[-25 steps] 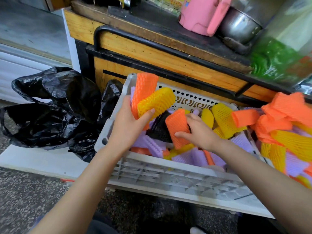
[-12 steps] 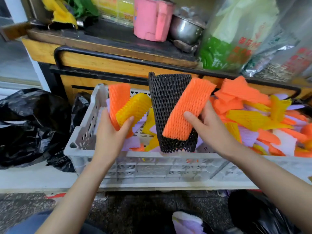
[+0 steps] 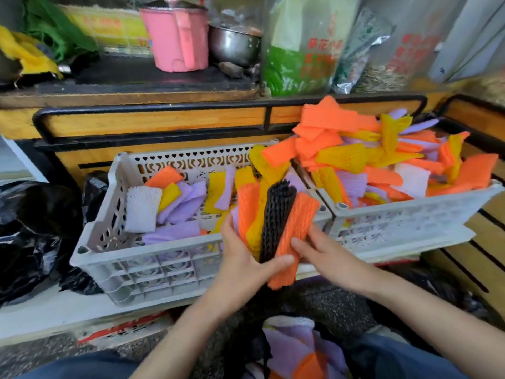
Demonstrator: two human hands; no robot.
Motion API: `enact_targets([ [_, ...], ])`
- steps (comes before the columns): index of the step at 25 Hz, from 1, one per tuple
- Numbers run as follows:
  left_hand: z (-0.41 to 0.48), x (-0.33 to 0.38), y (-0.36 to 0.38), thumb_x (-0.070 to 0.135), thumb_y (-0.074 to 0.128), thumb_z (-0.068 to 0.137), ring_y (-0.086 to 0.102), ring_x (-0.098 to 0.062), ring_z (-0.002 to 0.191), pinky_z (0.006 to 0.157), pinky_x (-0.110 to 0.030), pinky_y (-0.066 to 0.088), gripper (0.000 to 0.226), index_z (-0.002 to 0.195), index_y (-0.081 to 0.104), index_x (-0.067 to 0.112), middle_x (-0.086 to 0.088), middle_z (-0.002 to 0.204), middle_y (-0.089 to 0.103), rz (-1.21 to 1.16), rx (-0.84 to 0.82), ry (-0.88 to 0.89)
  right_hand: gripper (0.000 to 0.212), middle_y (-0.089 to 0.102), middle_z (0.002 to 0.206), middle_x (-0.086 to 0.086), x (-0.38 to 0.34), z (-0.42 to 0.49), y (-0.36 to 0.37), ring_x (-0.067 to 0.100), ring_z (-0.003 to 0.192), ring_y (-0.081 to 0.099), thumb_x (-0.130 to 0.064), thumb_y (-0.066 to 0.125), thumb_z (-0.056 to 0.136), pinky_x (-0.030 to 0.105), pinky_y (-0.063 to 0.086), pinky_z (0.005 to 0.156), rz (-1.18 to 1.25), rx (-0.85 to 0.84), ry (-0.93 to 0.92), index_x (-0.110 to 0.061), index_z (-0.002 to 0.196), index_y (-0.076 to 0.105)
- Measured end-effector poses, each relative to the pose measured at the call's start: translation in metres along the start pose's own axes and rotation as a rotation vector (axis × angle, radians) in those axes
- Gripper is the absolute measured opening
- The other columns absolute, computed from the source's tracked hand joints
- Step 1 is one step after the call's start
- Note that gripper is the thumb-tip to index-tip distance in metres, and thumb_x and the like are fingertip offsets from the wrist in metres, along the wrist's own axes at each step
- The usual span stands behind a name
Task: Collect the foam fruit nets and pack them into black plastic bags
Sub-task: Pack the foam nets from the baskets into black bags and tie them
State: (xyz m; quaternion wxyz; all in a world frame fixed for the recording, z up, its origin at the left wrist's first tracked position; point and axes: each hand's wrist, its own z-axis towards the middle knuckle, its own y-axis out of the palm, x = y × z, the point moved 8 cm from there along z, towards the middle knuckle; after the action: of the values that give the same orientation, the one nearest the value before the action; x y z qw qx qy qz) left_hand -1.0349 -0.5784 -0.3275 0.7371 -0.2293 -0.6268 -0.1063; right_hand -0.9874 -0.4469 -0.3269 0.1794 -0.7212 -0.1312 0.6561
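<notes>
My left hand (image 3: pixel 243 266) grips an upright bundle of foam nets (image 3: pixel 276 225): orange, yellow, a black one and another orange one. It holds them over the front wall of the left grey crate (image 3: pixel 164 269). My right hand (image 3: pixel 325 253) touches the bundle's right-hand orange net with straight fingers. Loose purple, white, yellow and orange nets (image 3: pixel 180 203) lie in that crate. A second grey crate (image 3: pixel 410 222) on the right is heaped with more nets (image 3: pixel 355 149). Below my hands, purple and orange nets (image 3: pixel 295 343) lie in a dark bag between my knees.
A crumpled black plastic bag (image 3: pixel 32 228) sits left of the crates. Behind them runs a wooden counter with a black rail (image 3: pixel 164 110), carrying a pink jug (image 3: pixel 177 36), a metal pot (image 3: pixel 235 45) and packaged goods. Speckled floor lies below.
My right hand lifted a black and an orange net from the crate and brought them to the left hand's bundle. Both hands came down towards the crate's front wall.
</notes>
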Motion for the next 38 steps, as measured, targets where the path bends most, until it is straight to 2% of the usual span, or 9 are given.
enact_targets([
  [5, -0.009, -0.01, 0.038, 0.019, 0.083, 0.067, 0.048, -0.006, 0.11, 0.075, 0.0, 0.032, 0.083, 0.128, 0.026, 0.019, 0.011, 0.113, 0.048, 0.117, 0.042, -0.033, 0.021, 0.058, 0.113, -0.008, 0.041, -0.039, 0.005, -0.005, 0.097, 0.058, -0.016, 0.045, 0.098, 0.02, 0.048, 0.091, 0.12, -0.022, 0.098, -0.029, 0.113, 0.041],
  [10, -0.011, -0.022, 0.063, 0.016, 0.081, 0.07, 0.045, -0.008, 0.11, 0.081, -0.008, 0.028, 0.085, 0.134, 0.026, 0.016, 0.006, 0.117, 0.045, 0.201, -0.016, -0.054, 0.059, 0.048, 0.13, 0.008, 0.146, -0.104, -0.028, 0.021, 0.125, 0.044, -0.016, 0.067, 0.085, 0.021, 0.028, 0.105, -0.232, 0.418, 0.272, -0.007, 0.134, 0.038],
  [15, -0.029, -0.039, 0.095, 0.022, 0.084, 0.066, 0.044, -0.005, 0.114, 0.088, -0.009, 0.028, 0.084, 0.131, 0.03, 0.022, 0.008, 0.122, 0.044, 0.313, -0.19, -0.024, 0.076, 0.036, 0.135, 0.007, 0.264, -0.191, 0.027, 0.022, 0.132, 0.034, -0.042, 0.06, 0.086, 0.027, 0.03, 0.104, -0.469, 0.084, 0.813, -0.008, 0.142, 0.02],
  [18, -0.039, -0.049, 0.116, 0.026, 0.084, 0.065, 0.034, 0.001, 0.117, 0.093, -0.006, 0.022, 0.09, 0.137, 0.031, 0.02, 0.007, 0.124, 0.036, 0.421, -0.269, 0.037, 0.012, 0.054, 0.084, -0.006, 0.281, -0.215, 0.033, 0.021, 0.104, 0.06, -0.031, 0.06, 0.084, 0.024, 0.04, 0.07, -0.25, 0.085, 0.902, -0.022, 0.087, 0.053],
  [21, -0.056, -0.055, 0.141, 0.029, 0.084, 0.063, 0.029, 0.009, 0.117, 0.095, 0.002, 0.017, 0.095, 0.136, 0.023, 0.033, 0.014, 0.127, 0.034, 0.46, -0.398, 0.126, 0.037, 0.048, 0.056, -0.006, 0.278, -0.214, 0.012, 0.017, 0.073, 0.058, -0.023, 0.063, 0.085, 0.025, 0.032, 0.056, -0.159, 0.222, 0.882, -0.019, 0.053, 0.043],
  [26, -0.094, -0.1, 0.171, 0.064, 0.06, 0.064, 0.04, -0.011, 0.128, 0.106, -0.026, 0.032, 0.098, 0.143, 0.028, 0.014, 0.002, 0.136, 0.043, 0.715, -0.566, 0.22, 0.015, 0.06, 0.071, 0.005, 0.269, -0.207, 0.0, 0.024, 0.072, 0.06, -0.004, 0.069, 0.081, 0.04, 0.051, 0.069, 0.301, 0.418, 0.857, -0.013, 0.085, 0.058],
  [30, -0.113, -0.152, 0.184, 0.05, 0.063, 0.069, 0.037, -0.026, 0.131, 0.106, -0.033, 0.033, 0.096, 0.146, 0.015, 0.019, -0.006, 0.14, 0.034, 0.931, -0.804, 0.16, 0.025, 0.06, 0.078, 0.003, 0.258, -0.2, 0.01, 0.014, 0.065, 0.056, 0.007, 0.054, 0.088, 0.022, 0.047, 0.056, 0.533, 0.441, 0.831, -0.006, 0.11, 0.054],
  [34, -0.085, -0.166, 0.167, 0.033, 0.077, 0.068, 0.041, -0.027, 0.123, 0.103, -0.031, 0.033, 0.095, 0.145, 0.026, 0.01, -0.008, 0.127, 0.035, 0.76, -0.488, -0.031, 0.036, 0.063, 0.083, 0.006, 0.249, -0.193, 0.018, 0.01, 0.066, 0.057, 0.006, 0.056, 0.088, 0.02, 0.049, 0.06, 0.523, 0.351, 0.811, -0.002, 0.122, 0.054],
  [38, -0.094, -0.161, 0.19, 0.039, 0.072, 0.071, 0.038, -0.024, 0.129, 0.105, -0.036, 0.03, 0.09, 0.145, 0.026, 0.017, -0.003, 0.138, 0.04, 0.882, -0.559, 0.121, 0.035, 0.065, 0.097, 0.007, 0.243, -0.18, 0.009, 0.012, 0.074, 0.062, 0.002, 0.059, 0.087, 0.023, 0.052, 0.063, 0.398, 0.344, 0.743, -0.002, 0.121, 0.056],
])
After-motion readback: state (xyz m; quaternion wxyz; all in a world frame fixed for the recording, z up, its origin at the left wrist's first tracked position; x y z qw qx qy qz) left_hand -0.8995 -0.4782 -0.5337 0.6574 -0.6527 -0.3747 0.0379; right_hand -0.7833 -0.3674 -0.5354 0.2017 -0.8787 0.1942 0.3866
